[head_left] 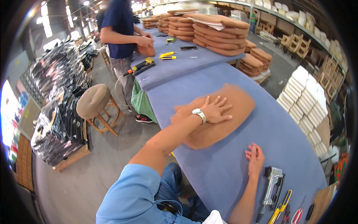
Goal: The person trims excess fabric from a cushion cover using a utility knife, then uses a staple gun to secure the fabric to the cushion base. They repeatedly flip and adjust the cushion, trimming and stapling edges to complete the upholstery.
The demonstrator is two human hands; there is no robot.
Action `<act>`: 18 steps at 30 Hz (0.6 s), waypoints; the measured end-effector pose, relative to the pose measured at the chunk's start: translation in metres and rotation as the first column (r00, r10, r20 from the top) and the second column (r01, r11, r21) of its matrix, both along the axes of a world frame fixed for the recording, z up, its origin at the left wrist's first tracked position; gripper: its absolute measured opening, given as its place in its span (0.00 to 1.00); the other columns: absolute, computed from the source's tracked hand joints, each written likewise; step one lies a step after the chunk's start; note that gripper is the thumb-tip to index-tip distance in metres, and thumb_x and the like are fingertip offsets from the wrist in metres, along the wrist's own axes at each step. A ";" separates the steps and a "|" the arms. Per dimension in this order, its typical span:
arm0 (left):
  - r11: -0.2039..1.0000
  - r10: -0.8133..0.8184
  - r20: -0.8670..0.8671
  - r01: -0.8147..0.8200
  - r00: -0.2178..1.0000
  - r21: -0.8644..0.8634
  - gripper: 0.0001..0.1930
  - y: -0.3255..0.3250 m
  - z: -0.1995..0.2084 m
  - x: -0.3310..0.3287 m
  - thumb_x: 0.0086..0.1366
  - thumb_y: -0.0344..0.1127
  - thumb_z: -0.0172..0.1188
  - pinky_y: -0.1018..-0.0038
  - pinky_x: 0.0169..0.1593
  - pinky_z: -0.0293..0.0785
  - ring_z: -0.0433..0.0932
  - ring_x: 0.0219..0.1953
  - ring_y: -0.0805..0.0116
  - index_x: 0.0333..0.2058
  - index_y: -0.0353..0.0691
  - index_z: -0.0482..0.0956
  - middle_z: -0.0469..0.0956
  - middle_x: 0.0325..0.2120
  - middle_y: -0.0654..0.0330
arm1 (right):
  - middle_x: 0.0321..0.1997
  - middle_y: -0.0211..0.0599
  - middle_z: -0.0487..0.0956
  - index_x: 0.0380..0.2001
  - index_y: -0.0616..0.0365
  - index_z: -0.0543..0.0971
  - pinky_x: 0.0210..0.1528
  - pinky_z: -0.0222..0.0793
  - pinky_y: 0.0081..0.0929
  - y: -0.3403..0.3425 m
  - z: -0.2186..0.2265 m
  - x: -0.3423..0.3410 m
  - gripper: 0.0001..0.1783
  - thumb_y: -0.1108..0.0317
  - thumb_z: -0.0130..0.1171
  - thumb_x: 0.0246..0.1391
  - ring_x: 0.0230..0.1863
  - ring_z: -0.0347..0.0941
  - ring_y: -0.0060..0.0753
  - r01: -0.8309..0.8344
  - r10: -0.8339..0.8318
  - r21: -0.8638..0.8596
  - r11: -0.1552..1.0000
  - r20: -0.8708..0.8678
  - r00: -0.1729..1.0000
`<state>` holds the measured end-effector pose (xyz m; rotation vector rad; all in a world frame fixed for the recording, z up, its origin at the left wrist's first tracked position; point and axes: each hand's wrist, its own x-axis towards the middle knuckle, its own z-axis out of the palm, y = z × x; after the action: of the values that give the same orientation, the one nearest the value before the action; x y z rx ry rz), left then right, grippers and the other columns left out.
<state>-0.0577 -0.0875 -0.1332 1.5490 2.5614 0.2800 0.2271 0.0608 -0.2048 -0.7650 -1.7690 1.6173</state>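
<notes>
left hand (217,111) flat, fingers spread, palm down on tan padded panel (240,106), which lies on blue table (287,149), long axis roughly near-left to far-right, edges blurred. right hand (256,158) loosely open, empty; panel is ahead-left of it, not touching, so left is nearer.

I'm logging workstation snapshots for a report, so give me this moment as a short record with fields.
Left hand: left hand spread flat on a brown padded piece
Right hand: right hand apart from the piece, fingers loosely curled, holding nothing
Surface: blue-covered table
Tools near right forearm: grey staple gun, yellow cutter, red-handled scissors
Far end: stacked brown cushions
Co-worker: person in dark blue shirt
Left side: round stool
</notes>
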 end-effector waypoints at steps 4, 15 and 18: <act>1.000 0.024 -0.009 -0.024 1.000 0.012 0.44 0.000 -0.001 0.004 0.69 0.78 0.36 0.36 0.76 0.27 0.36 0.80 0.51 0.76 0.62 0.54 0.42 0.79 0.56 | 0.47 0.43 0.84 0.55 0.65 0.79 0.42 0.79 0.23 -0.001 0.001 -0.002 0.17 0.64 0.52 0.73 0.39 0.82 0.26 -0.008 0.007 0.023 1.000 0.019 1.000; 0.999 0.037 -0.020 -0.036 0.999 0.011 0.43 0.001 0.001 0.003 0.70 0.76 0.37 0.36 0.76 0.29 0.35 0.80 0.50 0.76 0.60 0.54 0.42 0.79 0.55 | 0.44 0.43 0.85 0.53 0.67 0.80 0.41 0.78 0.23 0.002 0.000 -0.007 0.15 0.67 0.54 0.72 0.39 0.82 0.27 -0.029 0.027 0.106 0.994 0.020 0.999; 1.000 0.023 -0.003 -0.023 1.000 0.006 0.42 0.003 0.007 0.006 0.71 0.74 0.37 0.35 0.76 0.28 0.34 0.80 0.51 0.76 0.60 0.53 0.41 0.79 0.57 | 0.43 0.43 0.85 0.52 0.67 0.80 0.41 0.78 0.23 0.003 -0.003 -0.006 0.15 0.68 0.54 0.72 0.39 0.82 0.26 -0.030 0.029 0.100 0.995 0.012 1.000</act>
<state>-0.0517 -0.0843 -0.1258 1.5245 2.5839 0.2889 0.2216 0.0640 -0.2083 -0.7052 -1.8621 1.5327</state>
